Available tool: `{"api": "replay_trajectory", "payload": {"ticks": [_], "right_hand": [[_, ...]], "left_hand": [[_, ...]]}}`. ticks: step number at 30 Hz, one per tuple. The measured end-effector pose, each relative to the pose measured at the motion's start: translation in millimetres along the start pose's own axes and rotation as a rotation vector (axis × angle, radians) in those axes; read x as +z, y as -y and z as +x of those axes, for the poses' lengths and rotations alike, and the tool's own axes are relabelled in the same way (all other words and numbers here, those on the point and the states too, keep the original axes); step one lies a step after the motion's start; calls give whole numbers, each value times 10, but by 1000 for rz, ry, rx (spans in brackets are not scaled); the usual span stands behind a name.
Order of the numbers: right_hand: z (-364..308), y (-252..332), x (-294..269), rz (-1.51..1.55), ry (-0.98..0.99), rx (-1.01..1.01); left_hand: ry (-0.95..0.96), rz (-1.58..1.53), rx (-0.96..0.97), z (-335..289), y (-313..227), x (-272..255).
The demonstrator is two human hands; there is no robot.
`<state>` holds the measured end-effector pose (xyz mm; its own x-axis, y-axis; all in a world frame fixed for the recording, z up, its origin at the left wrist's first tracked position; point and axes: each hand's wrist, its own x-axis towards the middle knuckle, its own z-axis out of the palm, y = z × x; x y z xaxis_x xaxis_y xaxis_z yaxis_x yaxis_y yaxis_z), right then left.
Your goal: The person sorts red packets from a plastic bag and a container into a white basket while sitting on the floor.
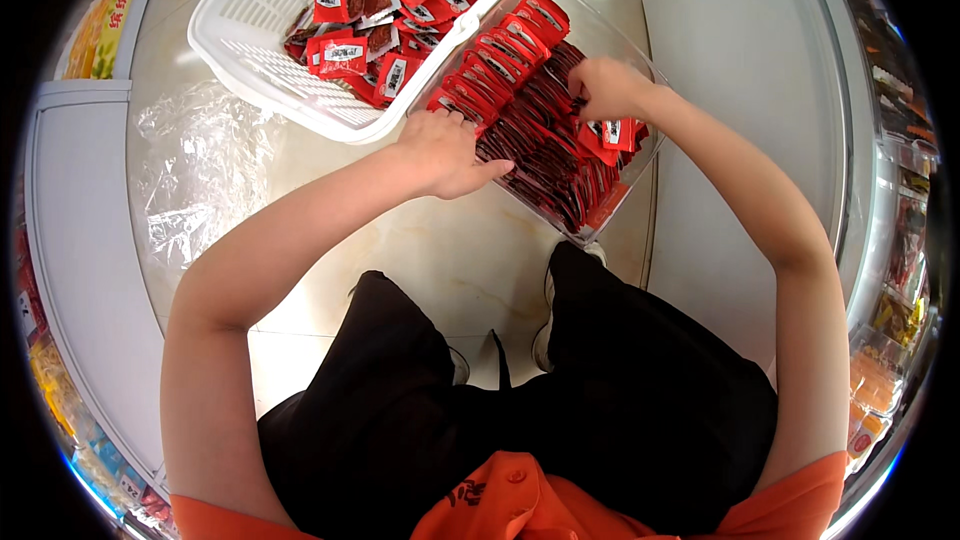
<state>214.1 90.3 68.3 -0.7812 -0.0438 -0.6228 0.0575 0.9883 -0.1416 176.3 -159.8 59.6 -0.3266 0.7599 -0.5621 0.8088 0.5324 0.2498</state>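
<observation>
A clear plastic box [627, 189] on the floor holds rows of small red snack packets [490, 71], most standing on edge. My left hand [447, 152] lies at the box's left side, open, its thumb stretched over the packets and its fingertips against the red row. Over the right part of the box, my right hand [610, 90] is closed with the fingers curled down among the packets; what they hold is hidden. Just below it, a few loose red packets [607, 136] lie flat on the rows. Beyond my left hand, a white plastic basket [240, 35] contains a loose heap of similar packets.
Crumpled clear plastic wrap [205, 165] lies on the tiled floor at the left. White shelf units [85, 240] flank me on the left, and another white panel [745, 70] stands close by the box on the right. Packaged goods [890, 310] fill the far right shelves.
</observation>
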Motion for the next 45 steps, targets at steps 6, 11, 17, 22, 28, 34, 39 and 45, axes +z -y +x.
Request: {"api": "replay_trajectory", "payload": {"ticks": [6, 11, 17, 22, 28, 34, 39, 45], "right_hand": [[-85, -100, 381, -137, -119, -351], [82, 11, 253, -135, 25, -116], [1, 240, 131, -240, 176, -47], [-23, 344, 239, -448, 248, -81], [44, 80, 131, 55, 2, -75], [108, 4, 215, 444, -477, -13], [93, -25, 558, 340, -366, 4], [-212, 474, 335, 249, -151, -28]], "left_hand": [[-55, -53, -18, 5, 16, 41], [-17, -24, -5, -5, 5, -11], [-6, -4, -4, 13, 19, 12], [9, 12, 3, 14, 14, 0], [-7, 29, 19, -7, 22, 2], [21, 33, 11, 1, 22, -8], [97, 53, 1, 45, 3, -36], [96, 41, -7, 6, 9, -31]]}}
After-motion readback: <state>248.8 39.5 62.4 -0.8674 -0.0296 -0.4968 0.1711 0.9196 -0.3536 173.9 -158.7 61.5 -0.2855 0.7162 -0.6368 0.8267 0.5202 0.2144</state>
